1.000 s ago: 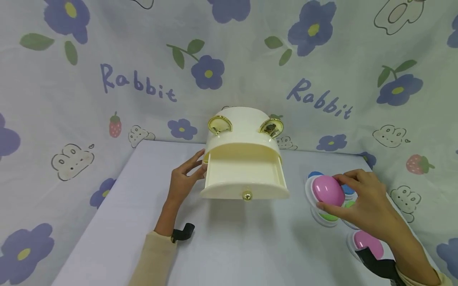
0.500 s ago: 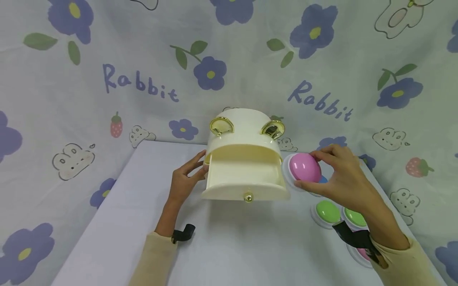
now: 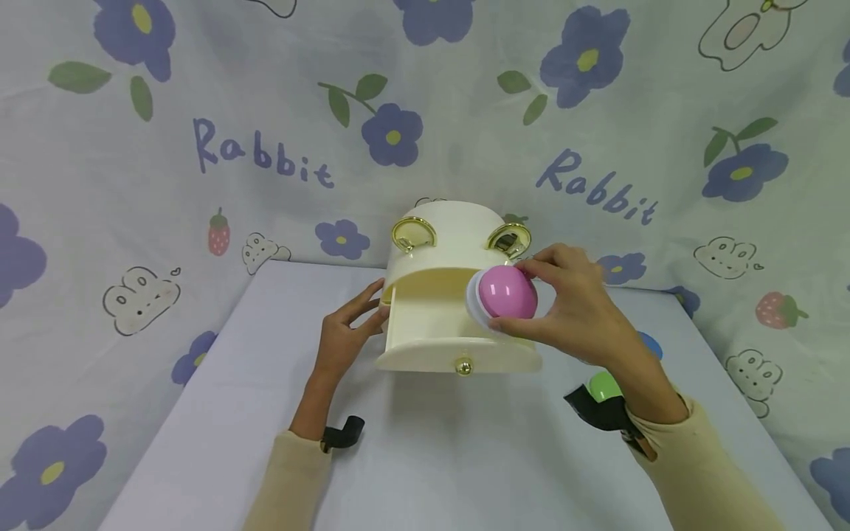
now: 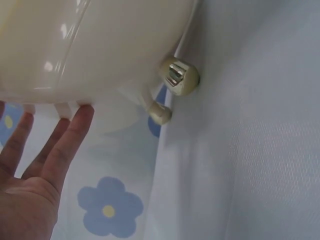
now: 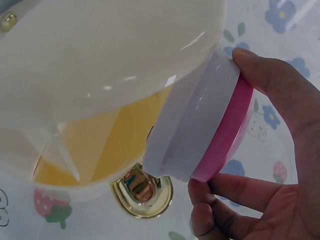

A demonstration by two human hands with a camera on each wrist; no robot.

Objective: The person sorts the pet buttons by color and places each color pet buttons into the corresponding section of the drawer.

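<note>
A cream storage box [image 3: 451, 232] with two gold-rimmed ears stands at the back of the table, its drawer [image 3: 425, 355] pulled out by a gold knob. My left hand [image 3: 340, 343] touches the box's left side; in the left wrist view its straight fingers [image 4: 65, 150] meet the glossy wall. My right hand [image 3: 579, 313] pinches a pink dome button [image 3: 508, 293] with a white base between thumb and fingers. It holds the button tilted over the drawer's right part, overlapping the box opening. In the right wrist view, the button's white base [image 5: 195, 115] is close beside the drawer front.
A green dome button [image 3: 604, 386] and a blue one [image 3: 650, 344] lie on the white table [image 3: 465, 472] at the right, partly hidden by my right arm. Behind the table hangs a flowered cloth [image 3: 265, 74].
My right hand has carried the pink button up and left, from above the other buttons at the right to the drawer. The left hand has stayed on the box.
</note>
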